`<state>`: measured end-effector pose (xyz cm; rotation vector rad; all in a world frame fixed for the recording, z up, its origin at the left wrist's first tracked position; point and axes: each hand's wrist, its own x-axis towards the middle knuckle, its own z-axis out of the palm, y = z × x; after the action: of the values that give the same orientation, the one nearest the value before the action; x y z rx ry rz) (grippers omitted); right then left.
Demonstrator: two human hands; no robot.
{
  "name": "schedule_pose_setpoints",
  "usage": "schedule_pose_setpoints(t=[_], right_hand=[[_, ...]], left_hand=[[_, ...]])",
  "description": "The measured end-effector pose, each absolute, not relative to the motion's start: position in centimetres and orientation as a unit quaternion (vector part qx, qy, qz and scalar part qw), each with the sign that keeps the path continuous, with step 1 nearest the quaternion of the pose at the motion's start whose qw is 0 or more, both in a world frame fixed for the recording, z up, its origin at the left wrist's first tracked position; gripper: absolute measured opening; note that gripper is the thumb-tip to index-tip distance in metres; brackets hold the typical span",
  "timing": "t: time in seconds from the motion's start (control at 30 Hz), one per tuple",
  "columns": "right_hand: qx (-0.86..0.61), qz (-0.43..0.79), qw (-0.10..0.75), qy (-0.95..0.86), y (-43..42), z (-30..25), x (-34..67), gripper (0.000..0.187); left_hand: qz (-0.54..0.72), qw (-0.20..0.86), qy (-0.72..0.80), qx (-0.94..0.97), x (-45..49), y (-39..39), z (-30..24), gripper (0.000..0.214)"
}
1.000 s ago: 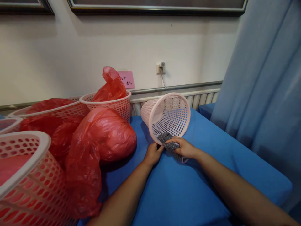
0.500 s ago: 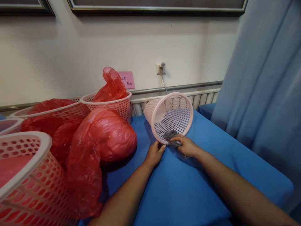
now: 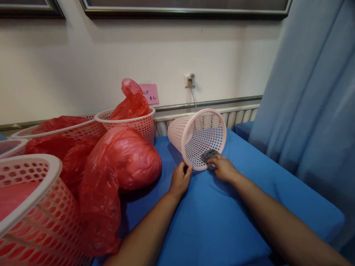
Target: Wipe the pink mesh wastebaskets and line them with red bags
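A pale pink perforated plastic basket [image 3: 177, 130] lies on its side on the blue-covered surface [image 3: 210, 218], its mouth turned toward me. My left hand [image 3: 181, 179] pinches the lower left of its rim between thumb and fingers. A crumpled grey cloth [image 3: 209, 156] is bunched in my right hand [image 3: 224, 168], which has closed on it at the lower right of the mouth. The cloth lies against the inside of the rim; part of it is hidden by my fingers.
At left stand several pink baskets [image 3: 52, 162] with red plastic bags. One full red bag [image 3: 135, 159] rests beside my left forearm. Behind are a radiator [image 3: 230, 118] and a wall socket [image 3: 189, 80] with a cord. A blue curtain [image 3: 310, 111] hangs at right.
My right hand and the grey cloth have slid right along the basket's lower rim. The basket has rolled or shifted slightly, and my left hand has risen a little with its rim.
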<state>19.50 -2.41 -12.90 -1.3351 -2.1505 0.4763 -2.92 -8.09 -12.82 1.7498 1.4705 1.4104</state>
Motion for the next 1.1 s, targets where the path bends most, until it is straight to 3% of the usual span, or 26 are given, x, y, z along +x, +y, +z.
schedule_pose_setpoints(t=[0.17, 0.23, 0.33, 0.43, 0.57, 0.77, 1.0, 1.1], right_hand=[[-0.32, 0.324, 0.295, -0.84, -3.9, -13.2, 16.9, 0.063], [-0.363, 0.309, 0.288, -0.831, -3.0, -13.0, 18.0, 0.062], [-0.512, 0.191, 0.285, -0.788, -1.2, -12.7, 20.4, 0.061], [-0.542, 0.174, 0.297, -0.767, -0.6, -12.5, 21.2, 0.06], [-0.454, 0.229, 0.281, -0.814, -2.5, -12.5, 18.9, 0.058], [-0.294, 0.423, 0.304, -0.802, -3.8, -12.9, 17.1, 0.06], [-0.583, 0.072, 0.277, -0.761, -0.8, -11.9, 21.6, 0.057], [-0.607, 0.056, 0.295, -0.736, -0.6, -11.4, 22.3, 0.054]], left_hand=[[0.501, 0.259, 0.52, 0.641, -3.1, -7.6, -13.4, 0.02], [0.523, 0.244, 0.53, 0.621, -3.5, -7.7, -12.8, 0.021], [0.561, 0.206, 0.549, 0.584, -3.8, -8.1, -11.7, 0.027], [0.565, 0.203, 0.549, 0.582, -3.6, -8.3, -11.7, 0.029], [0.524, 0.247, 0.526, 0.623, -2.8, -7.8, -13.0, 0.023], [0.534, 0.239, 0.527, 0.617, -3.2, -7.7, -12.7, 0.026], [0.587, 0.129, 0.564, 0.567, -3.7, -9.1, -10.3, 0.037], [0.567, 0.105, 0.561, 0.594, -3.3, -9.5, -10.1, 0.038]])
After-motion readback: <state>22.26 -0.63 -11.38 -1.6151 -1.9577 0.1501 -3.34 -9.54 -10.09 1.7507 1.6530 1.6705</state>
